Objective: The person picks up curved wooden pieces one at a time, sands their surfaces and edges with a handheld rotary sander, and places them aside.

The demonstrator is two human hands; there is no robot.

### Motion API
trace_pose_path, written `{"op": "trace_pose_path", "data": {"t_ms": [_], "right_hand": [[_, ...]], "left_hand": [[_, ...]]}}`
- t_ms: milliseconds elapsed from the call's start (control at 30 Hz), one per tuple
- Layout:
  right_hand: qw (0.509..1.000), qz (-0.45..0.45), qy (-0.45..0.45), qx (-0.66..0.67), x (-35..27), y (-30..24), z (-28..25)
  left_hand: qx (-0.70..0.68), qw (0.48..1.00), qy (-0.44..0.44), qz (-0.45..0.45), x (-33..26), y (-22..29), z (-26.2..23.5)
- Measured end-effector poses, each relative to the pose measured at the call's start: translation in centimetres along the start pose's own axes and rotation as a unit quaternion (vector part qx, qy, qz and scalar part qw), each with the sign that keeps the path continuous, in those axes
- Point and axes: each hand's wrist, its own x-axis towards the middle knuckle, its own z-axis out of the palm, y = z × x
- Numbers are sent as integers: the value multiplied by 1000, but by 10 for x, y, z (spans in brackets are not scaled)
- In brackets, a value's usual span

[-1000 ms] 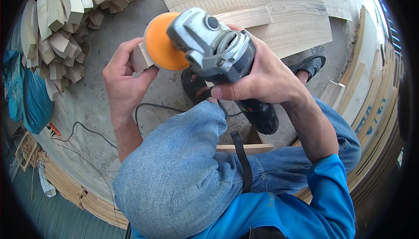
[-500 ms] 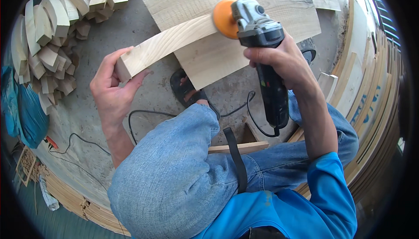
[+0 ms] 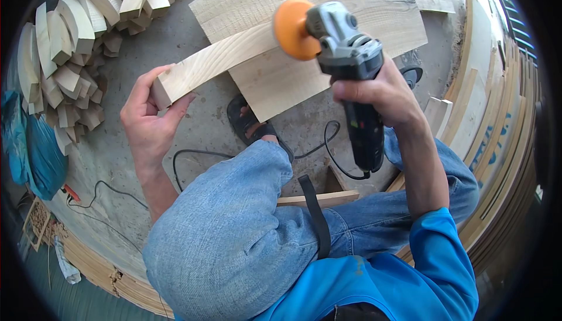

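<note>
My left hand grips the near left end of a curved wooden piece, thumb on one side and fingers on the other. The far part of that piece reaches over a wide board on the floor. In my right hand is an angle grinder, held by its black body. Its orange sanding disc stands tilted at the far end of the curved piece and hides that end. Whether disc and wood touch, I cannot tell.
Curved wooden pieces lie heaped at the far left, above a blue plastic bag. Long planks are stacked along the right. A black cord runs over the floor near my sandalled foot.
The grinder has shifted slightly left and toward me, and its orange disc has turned to show more of its face. My left hand keeps its hold on the curved wooden piece.
</note>
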Motion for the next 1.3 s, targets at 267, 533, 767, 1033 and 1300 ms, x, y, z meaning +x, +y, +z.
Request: {"op": "trace_pose_path", "data": {"t_ms": [267,533,767,1033,1300], "right_hand": [[981,-114,-140,71,18,-18,63],[976,-114,-178,55,22,-35,79],[991,-56,-125,5,26,-25,59],[996,65,48,-48,15,-17,23],[978,37,200,-53,5,-5,-31]], "left_hand": [[-22,999,-23,-17,0,4,-3],[21,1000,3,22,-1,-3,-4],[38,999,1,5,-1,10,1],[29,1000,2,1,-2,3,1],[34,999,-2,29,-1,5,4]]}}
